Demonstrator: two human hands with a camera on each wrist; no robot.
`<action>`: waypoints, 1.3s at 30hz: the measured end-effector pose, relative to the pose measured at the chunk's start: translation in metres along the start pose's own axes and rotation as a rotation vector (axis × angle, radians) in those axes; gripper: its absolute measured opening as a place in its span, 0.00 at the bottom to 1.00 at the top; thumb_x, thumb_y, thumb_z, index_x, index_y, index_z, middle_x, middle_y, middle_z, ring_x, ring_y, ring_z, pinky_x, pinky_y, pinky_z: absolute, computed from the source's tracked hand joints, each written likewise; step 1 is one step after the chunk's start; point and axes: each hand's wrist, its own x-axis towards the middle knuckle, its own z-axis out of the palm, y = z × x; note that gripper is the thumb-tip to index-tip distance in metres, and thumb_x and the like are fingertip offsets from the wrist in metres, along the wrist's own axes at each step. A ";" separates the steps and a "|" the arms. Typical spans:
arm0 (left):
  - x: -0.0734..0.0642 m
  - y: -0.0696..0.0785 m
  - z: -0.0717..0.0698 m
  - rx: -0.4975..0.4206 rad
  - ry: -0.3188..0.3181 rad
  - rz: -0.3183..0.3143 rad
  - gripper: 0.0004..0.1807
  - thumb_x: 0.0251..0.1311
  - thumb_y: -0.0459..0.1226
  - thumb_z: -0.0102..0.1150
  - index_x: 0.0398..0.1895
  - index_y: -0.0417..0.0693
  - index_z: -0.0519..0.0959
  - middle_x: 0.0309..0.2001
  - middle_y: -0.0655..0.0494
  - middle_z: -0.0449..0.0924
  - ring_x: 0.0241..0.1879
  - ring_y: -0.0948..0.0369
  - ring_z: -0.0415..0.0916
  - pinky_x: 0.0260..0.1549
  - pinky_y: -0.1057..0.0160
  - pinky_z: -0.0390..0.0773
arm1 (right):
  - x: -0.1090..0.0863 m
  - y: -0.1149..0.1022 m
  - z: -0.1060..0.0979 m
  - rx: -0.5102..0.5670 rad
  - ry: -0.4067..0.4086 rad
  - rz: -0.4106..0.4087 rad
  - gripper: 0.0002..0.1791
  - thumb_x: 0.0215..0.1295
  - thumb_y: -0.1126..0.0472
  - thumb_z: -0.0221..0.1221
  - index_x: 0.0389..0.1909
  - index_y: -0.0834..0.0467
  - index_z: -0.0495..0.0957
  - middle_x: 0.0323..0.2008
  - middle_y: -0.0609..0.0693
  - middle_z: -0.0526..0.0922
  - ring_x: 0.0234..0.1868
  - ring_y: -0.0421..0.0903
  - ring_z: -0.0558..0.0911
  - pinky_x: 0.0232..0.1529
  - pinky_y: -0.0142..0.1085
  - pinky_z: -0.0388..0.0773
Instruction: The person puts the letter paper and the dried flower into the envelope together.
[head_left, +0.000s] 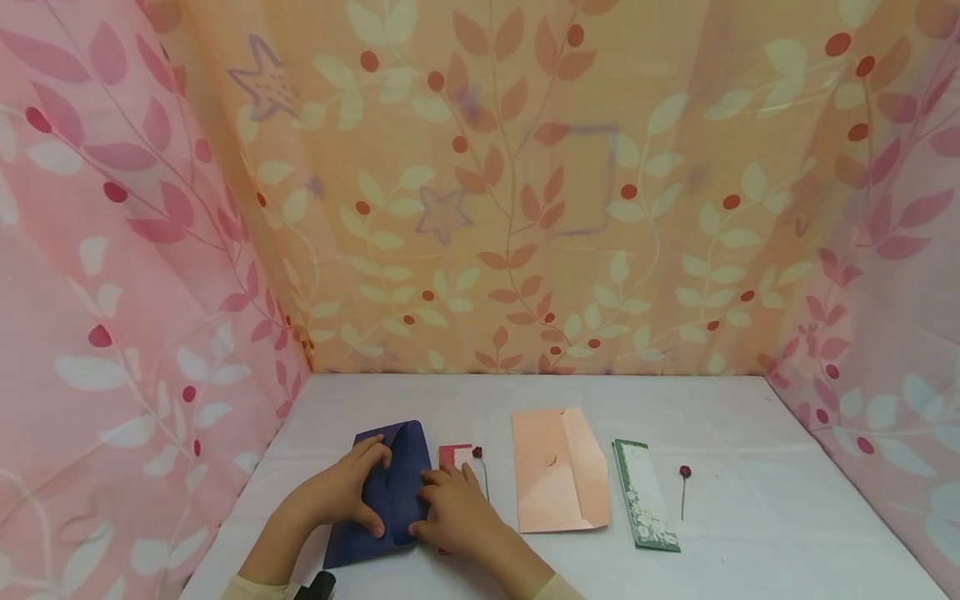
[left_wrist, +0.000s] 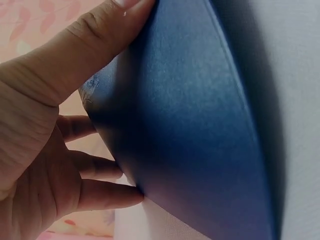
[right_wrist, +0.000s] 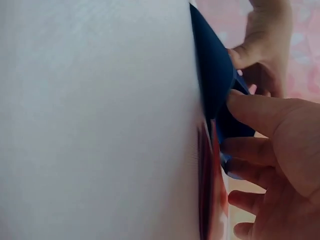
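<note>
A dark blue envelope (head_left: 401, 500) lies at the left of the table, its flap turned out to the right and its pocket bowed. My left hand (head_left: 345, 492) grips it with thumb and fingers spread apart along its edge. In the left wrist view, the thumb and fingertips of this hand (left_wrist: 55, 110) touch the curved blue paper. My right hand (head_left: 465, 512) pinches the flap side of the envelope; in the right wrist view the thumb and front fingers of that hand (right_wrist: 280, 150) are at the blue paper. Under the right hand lies a red card (head_left: 453, 454), partly hidden.
A dark red flower on a stem (head_left: 478, 452) lies by the red card. Further right are a peach envelope (head_left: 543, 475), a green-bordered floral card (head_left: 645, 496) and a second red flower (head_left: 685, 472). Patterned cloth (head_left: 495, 250) stands around the white table (head_left: 750, 433).
</note>
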 end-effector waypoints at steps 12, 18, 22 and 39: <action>0.004 0.005 -0.001 0.008 -0.011 -0.023 0.50 0.23 0.62 0.85 0.51 0.58 0.68 0.75 0.33 0.57 0.72 0.32 0.60 0.60 0.36 0.73 | -0.020 0.011 -0.024 0.087 0.203 0.086 0.20 0.58 0.49 0.71 0.50 0.53 0.86 0.52 0.48 0.86 0.55 0.51 0.80 0.56 0.51 0.78; 0.006 0.002 -0.002 0.006 -0.007 -0.017 0.49 0.23 0.61 0.86 0.50 0.58 0.67 0.76 0.32 0.55 0.72 0.31 0.59 0.61 0.34 0.72 | -0.023 0.021 -0.025 0.078 0.238 0.170 0.22 0.55 0.50 0.72 0.50 0.53 0.86 0.50 0.48 0.86 0.51 0.51 0.81 0.53 0.49 0.78; 0.006 0.003 -0.002 -0.007 -0.018 -0.029 0.49 0.24 0.60 0.86 0.50 0.59 0.67 0.76 0.32 0.54 0.72 0.31 0.58 0.61 0.34 0.72 | -0.026 0.024 -0.025 0.071 0.255 0.234 0.25 0.53 0.47 0.74 0.50 0.55 0.86 0.48 0.50 0.86 0.49 0.51 0.80 0.51 0.48 0.77; 0.000 0.006 0.001 -0.028 -0.049 -0.061 0.49 0.25 0.60 0.86 0.52 0.59 0.67 0.77 0.33 0.53 0.72 0.32 0.58 0.61 0.32 0.71 | -0.032 0.025 -0.010 0.006 0.155 0.448 0.29 0.45 0.33 0.74 0.22 0.54 0.77 0.25 0.49 0.71 0.32 0.48 0.67 0.35 0.45 0.61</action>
